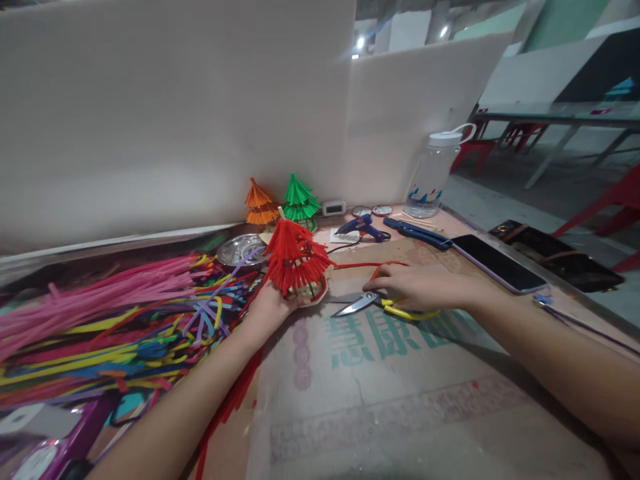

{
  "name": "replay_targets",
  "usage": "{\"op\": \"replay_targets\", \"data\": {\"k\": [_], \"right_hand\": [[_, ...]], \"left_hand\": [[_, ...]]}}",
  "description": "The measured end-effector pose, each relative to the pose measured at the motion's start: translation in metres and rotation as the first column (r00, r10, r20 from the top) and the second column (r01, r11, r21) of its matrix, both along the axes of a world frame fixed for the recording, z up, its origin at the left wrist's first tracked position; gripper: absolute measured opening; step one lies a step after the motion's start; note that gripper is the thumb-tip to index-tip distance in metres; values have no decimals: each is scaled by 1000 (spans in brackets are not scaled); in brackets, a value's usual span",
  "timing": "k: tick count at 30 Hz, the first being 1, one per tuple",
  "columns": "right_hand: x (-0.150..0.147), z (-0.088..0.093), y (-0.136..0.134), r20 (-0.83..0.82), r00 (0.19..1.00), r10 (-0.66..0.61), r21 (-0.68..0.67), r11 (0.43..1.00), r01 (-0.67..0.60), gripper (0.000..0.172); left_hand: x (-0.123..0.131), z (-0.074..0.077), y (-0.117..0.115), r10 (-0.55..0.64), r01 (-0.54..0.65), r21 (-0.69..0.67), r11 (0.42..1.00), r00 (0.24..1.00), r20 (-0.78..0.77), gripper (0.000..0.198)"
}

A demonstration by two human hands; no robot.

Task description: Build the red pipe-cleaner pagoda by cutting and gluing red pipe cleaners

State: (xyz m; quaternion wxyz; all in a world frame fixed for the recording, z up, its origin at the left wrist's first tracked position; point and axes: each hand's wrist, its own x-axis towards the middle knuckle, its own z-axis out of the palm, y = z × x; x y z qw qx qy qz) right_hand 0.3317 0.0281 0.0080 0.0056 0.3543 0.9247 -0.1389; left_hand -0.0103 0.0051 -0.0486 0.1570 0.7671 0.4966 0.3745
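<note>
The left hand (273, 303) is closed around the base of a fuzzy red tree (296, 257), a tiered cone of pipe-cleaner fringe, held upright over the cardboard table (380, 400). The right hand (420, 287) lies flat, fingers loosely spread, on the yellow handles of one pair of steel snips (370, 303), just right of the tree; whether it grips them I cannot tell. Two more trees, orange (260, 202) and green (300, 198), stand by the wall. A loose heap of soft stems (110, 320) lies left; one phone (497, 263) and one clear bottle (434, 177) right.

Scissors (373, 303) lie right of the tree (296, 257), phone (497, 262) farther right.
</note>
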Motion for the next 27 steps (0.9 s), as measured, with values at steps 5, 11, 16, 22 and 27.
{"op": "replay_targets", "data": {"k": [5,11,16,22,27], "right_hand": [[-1,7,0,24,1000,-15,-44,999,16,48],[-11,11,3,-102,992,-78,-72,995,71,34],[-46,-4,14,-258,962,-88,-6,996,90,39],[-71,-16,43,-216,974,66,138,990,-37,33],[-83,-31,40,-130,976,175,256,957,-137,32]], "left_hand": [[-4,10,-1,-159,157,-111,981,987,-10,45],[-14,16,4,-144,146,-143,979,989,23,47],[4,9,-1,-157,156,-65,986,988,4,52],[9,-1,2,-35,37,26,999,997,-73,40],[2,0,6,-46,48,31,998,996,-80,43]]}}
